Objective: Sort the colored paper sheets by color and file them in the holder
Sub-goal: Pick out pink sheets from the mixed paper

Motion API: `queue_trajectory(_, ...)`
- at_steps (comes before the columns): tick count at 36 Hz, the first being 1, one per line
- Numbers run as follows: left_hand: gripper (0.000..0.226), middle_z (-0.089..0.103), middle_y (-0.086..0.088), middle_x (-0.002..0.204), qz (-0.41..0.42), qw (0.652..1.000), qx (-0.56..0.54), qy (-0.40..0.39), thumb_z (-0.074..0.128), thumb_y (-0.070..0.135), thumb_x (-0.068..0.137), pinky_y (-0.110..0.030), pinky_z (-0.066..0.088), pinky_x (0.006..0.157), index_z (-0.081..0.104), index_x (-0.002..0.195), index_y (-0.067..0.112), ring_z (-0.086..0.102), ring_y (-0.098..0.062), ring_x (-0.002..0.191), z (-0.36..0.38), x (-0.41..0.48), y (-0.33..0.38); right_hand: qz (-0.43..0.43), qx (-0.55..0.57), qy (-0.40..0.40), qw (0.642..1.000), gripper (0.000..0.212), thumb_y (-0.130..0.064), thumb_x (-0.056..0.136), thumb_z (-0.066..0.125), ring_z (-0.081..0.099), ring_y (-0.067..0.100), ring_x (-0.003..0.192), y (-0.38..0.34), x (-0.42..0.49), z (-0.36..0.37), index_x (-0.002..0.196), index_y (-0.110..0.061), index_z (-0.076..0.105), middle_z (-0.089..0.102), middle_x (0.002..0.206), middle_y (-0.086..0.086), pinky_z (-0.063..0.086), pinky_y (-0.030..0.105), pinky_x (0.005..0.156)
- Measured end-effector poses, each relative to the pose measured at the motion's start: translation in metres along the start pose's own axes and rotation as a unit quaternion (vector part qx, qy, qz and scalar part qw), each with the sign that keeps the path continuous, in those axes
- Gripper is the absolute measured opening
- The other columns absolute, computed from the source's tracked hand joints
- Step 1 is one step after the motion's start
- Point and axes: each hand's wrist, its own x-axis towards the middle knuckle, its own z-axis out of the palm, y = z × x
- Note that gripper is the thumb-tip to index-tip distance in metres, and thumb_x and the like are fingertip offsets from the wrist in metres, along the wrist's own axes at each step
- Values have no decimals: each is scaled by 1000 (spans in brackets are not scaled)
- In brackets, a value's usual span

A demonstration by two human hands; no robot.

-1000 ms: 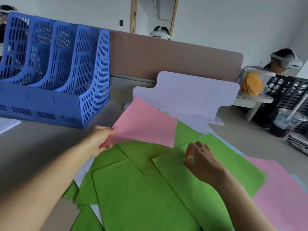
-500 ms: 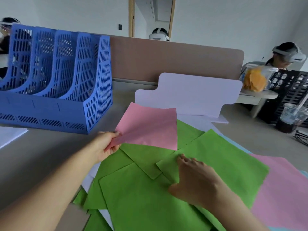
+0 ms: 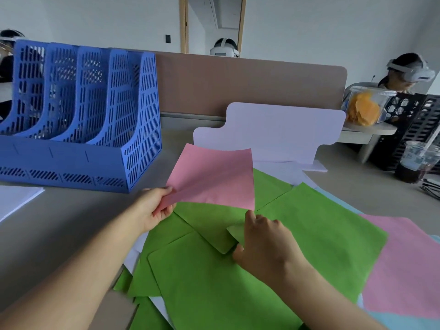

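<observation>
Two sheets are in hand at once, and that is where the risk lies. The left grip (image 3: 154,208) pinches one corner of a pale pink paper sheet (image 3: 214,177), which hangs curling in the air just right of it, above the green pile. The right grip (image 3: 262,244) is closed on the lifted corner of a bright green paper sheet (image 3: 321,234) that otherwise lies flat on the grey counter (image 3: 59,222), overlapping other green sheets (image 3: 209,282) beneath and left of that grip. The blue perforated plastic file holder (image 3: 78,120) stands ahead and to the left of the left grip; its slots look empty, so filing seems barely begun.

Held by a single corner, the pink sheet could crease, slip free, or buckle against a divider on entry. Pulling the green corner may drag neighbouring sheets along, or tear the thin paper where another sheet pins it. A second pink sheet (image 3: 404,265) lies well right of the right grip, easy to overlook.
</observation>
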Motion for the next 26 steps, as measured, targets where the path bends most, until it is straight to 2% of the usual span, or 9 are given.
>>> queue_trajectory(4, 11, 57, -10, 60, -8, 1000, -25, -9, 52, 8, 97, -14, 41, 31, 59, 93, 1, 54, -8, 35, -2, 1, 1, 7, -4, -1, 1000, 35, -6, 78, 47, 54, 26, 75, 1, 5, 1, 112, -8, 44, 47, 82, 5, 43, 30, 56)
queue_trajectory(6, 11, 57, -7, 53, -16, 999, -47, -17, 51, 8, 97, -14, 40, 30, 59, 93, 2, 53, -8, 34, -4, 3, 1, 18, 2, 13, 1000, 18, -2, 83, 44, 61, 25, 78, 8, 9, 2, 96, -12, 50, 49, 76, 3, 48, 32, 58)
queue_trajectory(8, 13, 55, -5, 47, -22, 997, -67, -23, 49, 8, 98, -13, 39, 30, 58, 89, 3, 51, -7, 33, -5, 4, 1, 26, -15, 36, 999, 19, -2, 90, 43, 57, 23, 66, 13, 12, 5, 79, -17, 47, 42, 63, -2, 48, 32, 56)
queue_trajectory(12, 16, 53, -3, 44, -28, 996, -80, -24, 49, 9, 98, -13, 39, 29, 55, 84, 4, 51, -7, 32, -6, 6, 2, -33, -47, 136, 989, 32, -14, 72, 76, 43, 18, 34, 10, 20, 16, 62, -23, 47, 43, 47, -6, 26, 27, 33)
queue_trajectory(14, 17, 52, -3, 43, -31, 995, -88, -24, 50, 10, 98, -13, 39, 29, 54, 83, 4, 51, -7, 31, -7, 6, 2, -85, -19, 153, 984, 16, -27, 89, 65, 56, 15, 43, 4, 21, 27, 74, -24, 59, 60, 61, -7, 42, 28, 36)
queue_trajectory(16, 18, 52, -3, 43, -34, 994, -98, -27, 49, 11, 98, -13, 39, 29, 53, 82, 4, 51, -7, 31, -8, 7, 2, -115, 10, 136, 984, 31, -40, 103, 37, 64, 13, 62, -2, 20, 36, 95, -25, 64, 68, 86, -9, 56, 31, 56)
queue_trajectory(18, 19, 51, -3, 42, -35, 993, -106, -27, 48, 12, 99, -13, 40, 29, 53, 81, 4, 51, -8, 31, -9, 7, 3, -128, 23, 140, 981, 40, -44, 104, 28, 67, 13, 74, -5, 18, 37, 106, -26, 64, 69, 99, -10, 58, 30, 65)
queue_trajectory(23, 24, 50, -2, 41, -37, 992, -112, -33, 46, 13, 100, -12, 39, 29, 54, 79, 4, 49, -6, 30, -8, 6, 5, -123, 29, 60, 990, 63, -71, 89, 34, 66, 16, 88, -10, 15, 28, 124, -22, 53, 66, 113, -5, 57, 34, 83)
queue_trajectory(26, 24, 50, -2, 41, -34, 992, -118, -37, 45, 13, 100, -12, 39, 29, 54, 80, 4, 49, -6, 30, -7, 4, 6, -103, 11, 5, 995, 61, -68, 83, 47, 60, 16, 80, -13, 17, 17, 113, -15, 51, 62, 95, -3, 56, 31, 73)
